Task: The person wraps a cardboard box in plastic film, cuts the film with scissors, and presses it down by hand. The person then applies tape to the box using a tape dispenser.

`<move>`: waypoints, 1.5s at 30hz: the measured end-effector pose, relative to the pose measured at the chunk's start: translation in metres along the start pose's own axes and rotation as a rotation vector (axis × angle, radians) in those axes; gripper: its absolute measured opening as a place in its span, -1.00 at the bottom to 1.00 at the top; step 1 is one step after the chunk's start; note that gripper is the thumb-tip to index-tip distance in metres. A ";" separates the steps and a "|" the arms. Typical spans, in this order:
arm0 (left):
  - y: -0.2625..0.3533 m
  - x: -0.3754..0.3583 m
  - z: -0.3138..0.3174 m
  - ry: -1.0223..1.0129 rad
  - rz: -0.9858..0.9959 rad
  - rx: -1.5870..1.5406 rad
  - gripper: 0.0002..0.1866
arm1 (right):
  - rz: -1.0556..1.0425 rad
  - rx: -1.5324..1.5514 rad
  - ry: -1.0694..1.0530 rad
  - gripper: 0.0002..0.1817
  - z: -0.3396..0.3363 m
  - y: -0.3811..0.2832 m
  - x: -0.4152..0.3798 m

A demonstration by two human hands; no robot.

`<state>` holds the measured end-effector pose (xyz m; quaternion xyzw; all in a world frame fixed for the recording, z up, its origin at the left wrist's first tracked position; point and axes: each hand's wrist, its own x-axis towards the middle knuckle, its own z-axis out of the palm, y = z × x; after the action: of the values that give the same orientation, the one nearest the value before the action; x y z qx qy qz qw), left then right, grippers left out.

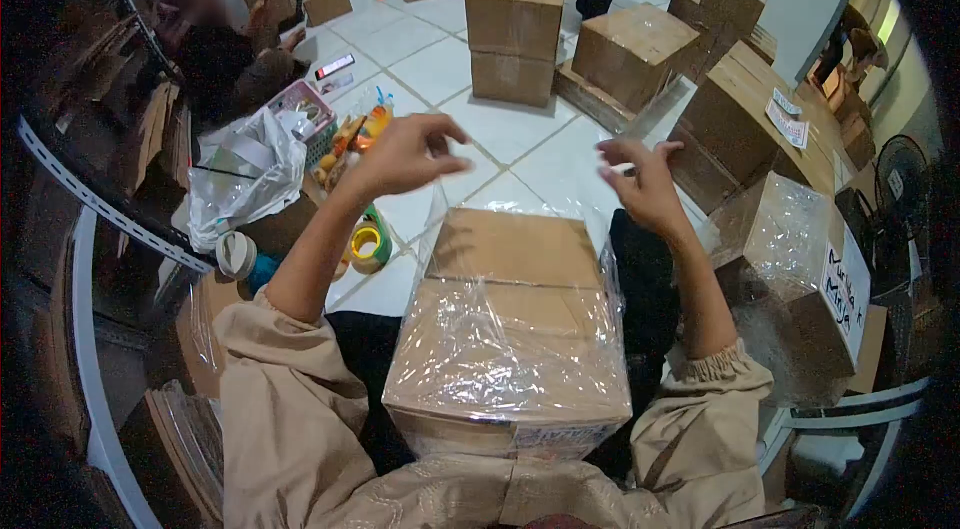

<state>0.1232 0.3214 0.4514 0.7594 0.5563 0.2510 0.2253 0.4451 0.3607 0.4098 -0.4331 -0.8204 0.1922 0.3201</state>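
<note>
A cardboard box [505,339] wrapped in shiny clear plastic film sits between my legs, close to my body. Loose clear film stands up around its far end. My left hand [415,154] is raised beyond the box's far left corner, thumb and fingers curved and apart. Level with it on the other side, my right hand [645,179] hovers past the far right corner, its fingers bent and spread. Film edges rise close to both hands; I cannot make out any film gripped in them. Green and yellow tape rolls [368,244] lie left of the box.
Stacked boxes [515,29] stand ahead, and more boxes [740,129] crowd the right beside a wrapped box [790,259] with handwriting. At left are a white plastic bag [245,174], a basket [300,109] and a seated person. Other people are partly visible farther off. A fan [900,179] stands at right.
</note>
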 end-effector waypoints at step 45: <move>0.054 -0.054 0.020 -0.733 0.592 -0.483 -0.82 | -0.073 0.305 -0.907 -0.68 0.031 -0.106 -0.061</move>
<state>0.1613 0.2531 0.4626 0.8484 0.1290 0.1431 0.4930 0.3868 0.2505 0.4292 -0.2244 -0.8545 0.4685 -0.0036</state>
